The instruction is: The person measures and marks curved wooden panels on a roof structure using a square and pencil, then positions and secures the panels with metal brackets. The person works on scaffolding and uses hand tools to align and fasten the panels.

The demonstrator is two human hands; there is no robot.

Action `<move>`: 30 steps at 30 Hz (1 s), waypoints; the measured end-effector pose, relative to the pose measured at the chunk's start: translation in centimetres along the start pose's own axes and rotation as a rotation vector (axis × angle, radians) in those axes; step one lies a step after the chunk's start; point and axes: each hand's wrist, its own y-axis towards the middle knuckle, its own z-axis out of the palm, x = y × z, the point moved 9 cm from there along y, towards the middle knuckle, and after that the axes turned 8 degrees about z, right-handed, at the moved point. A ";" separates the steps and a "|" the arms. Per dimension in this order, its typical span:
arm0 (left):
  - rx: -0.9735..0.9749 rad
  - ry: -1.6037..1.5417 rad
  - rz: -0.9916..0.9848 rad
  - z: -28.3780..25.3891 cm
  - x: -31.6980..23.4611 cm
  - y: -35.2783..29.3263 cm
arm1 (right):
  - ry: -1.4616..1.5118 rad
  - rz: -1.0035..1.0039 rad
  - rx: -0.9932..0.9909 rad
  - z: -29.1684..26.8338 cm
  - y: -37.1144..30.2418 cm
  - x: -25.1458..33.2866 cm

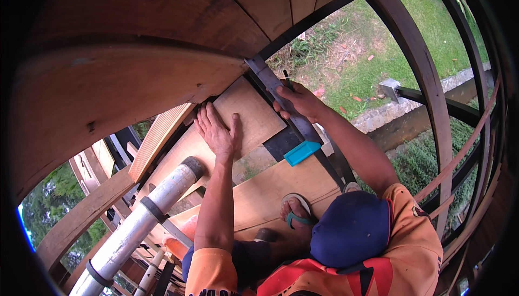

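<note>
My left hand [215, 132] lies flat on a light wooden plank [251, 113], its fingers stretched and thumb apart, holding nothing. The plank reaches under a large brown wooden panel [146, 85]. My right hand [298, 101] is closed round the long grey blade of what looks like a carpenter's square [264, 74]. A teal block [302, 153], apparently its handle, sits at the blade's near end. A slim dark stick, like a pencil [287, 79], rises from the same hand. The blade lies along the plank's right end; my right fingertips are partly hidden.
A silver pipe [143, 215] with black collars slants in from the lower left. My sandalled foot [295, 212] rests on another board [259, 201]. Gaps separate the boards. Curved-looking posts [427, 74] stand at right, with grass [373, 41] and a stone edge below.
</note>
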 end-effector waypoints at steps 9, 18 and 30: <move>0.006 -0.016 -0.005 0.2 0.0 0.1 | -0.021 -0.008 -0.019 -0.1 0.5 -0.1; 0.010 -0.020 -0.004 0.2 0.0 0.1 | -0.014 0.004 -0.039 -0.2 0.5 -0.2; -0.002 -0.020 -0.002 0.0 -0.2 0.1 | 0.035 0.003 -0.049 -0.9 0.4 -0.3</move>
